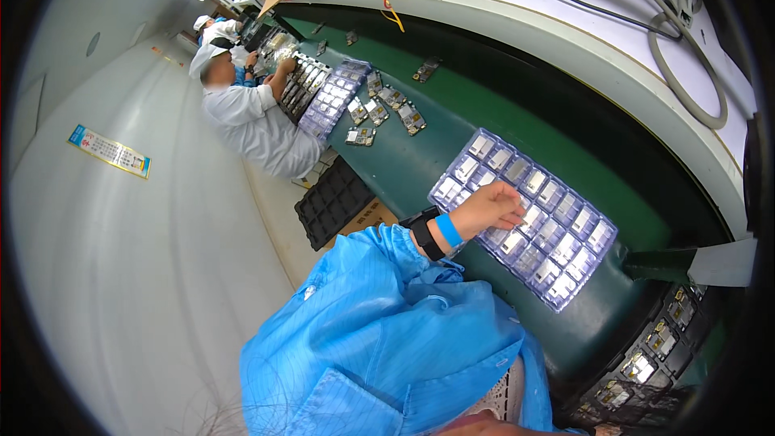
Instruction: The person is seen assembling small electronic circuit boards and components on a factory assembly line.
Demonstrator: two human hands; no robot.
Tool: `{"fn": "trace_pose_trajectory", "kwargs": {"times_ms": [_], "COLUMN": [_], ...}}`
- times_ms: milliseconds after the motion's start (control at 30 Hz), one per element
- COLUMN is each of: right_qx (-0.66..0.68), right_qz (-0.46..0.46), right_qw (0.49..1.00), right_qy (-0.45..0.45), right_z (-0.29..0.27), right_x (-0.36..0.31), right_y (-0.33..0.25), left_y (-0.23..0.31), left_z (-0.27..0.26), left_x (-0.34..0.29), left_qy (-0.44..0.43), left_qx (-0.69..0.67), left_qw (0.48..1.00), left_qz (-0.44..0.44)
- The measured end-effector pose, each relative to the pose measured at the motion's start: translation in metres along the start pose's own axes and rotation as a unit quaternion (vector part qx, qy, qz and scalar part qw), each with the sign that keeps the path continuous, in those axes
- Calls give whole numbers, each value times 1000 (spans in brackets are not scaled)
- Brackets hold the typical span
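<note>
My left hand (pixel 491 208), with a black watch (pixel 425 234) and a blue wrist band (pixel 449 230), reaches over a clear bluish plastic tray (pixel 557 304). The tray's compartments hold many flat silvery parts (pixel 535 182). The fingers are bent and drawn together just above a middle compartment. What they hold, if anything, is hidden. My right hand is out of view.
Several small circuit boards (pixel 412 119) lie on the green bench (pixel 404 165) beyond, near a second clear tray (pixel 343 85). A co-worker in white (pixel 254 125) works farther along. Black trays with boards (pixel 638 367) stand at lower right. A black crate (pixel 333 203) stands below the bench edge.
</note>
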State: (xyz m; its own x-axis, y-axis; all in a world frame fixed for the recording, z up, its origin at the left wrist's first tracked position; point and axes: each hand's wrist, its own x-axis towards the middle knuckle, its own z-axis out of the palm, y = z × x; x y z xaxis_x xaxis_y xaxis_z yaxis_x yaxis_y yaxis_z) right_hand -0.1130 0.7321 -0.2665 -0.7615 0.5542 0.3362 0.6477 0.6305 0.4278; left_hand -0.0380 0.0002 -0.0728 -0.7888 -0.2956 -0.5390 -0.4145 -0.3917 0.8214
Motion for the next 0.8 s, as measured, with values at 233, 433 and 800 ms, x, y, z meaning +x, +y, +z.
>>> {"fn": "trace_pose_trajectory", "kwargs": {"times_ms": [233, 433, 800], "right_qx": [81, 221, 514], "right_qz": [79, 122, -94], "right_qw": [988, 957, 846], "right_qy": [108, 145, 108], "right_z": [1, -94, -270], "right_x": [-1, 2, -63], "right_y": [10, -1, -45], "left_y": [15, 17, -63], "left_z": [-57, -239, -350], "left_x": [-1, 44, 177], "left_qy": [133, 539, 609], "left_qx": [-105, -175, 209], "left_qw": [965, 788, 751], "left_qz": [199, 241, -146]}}
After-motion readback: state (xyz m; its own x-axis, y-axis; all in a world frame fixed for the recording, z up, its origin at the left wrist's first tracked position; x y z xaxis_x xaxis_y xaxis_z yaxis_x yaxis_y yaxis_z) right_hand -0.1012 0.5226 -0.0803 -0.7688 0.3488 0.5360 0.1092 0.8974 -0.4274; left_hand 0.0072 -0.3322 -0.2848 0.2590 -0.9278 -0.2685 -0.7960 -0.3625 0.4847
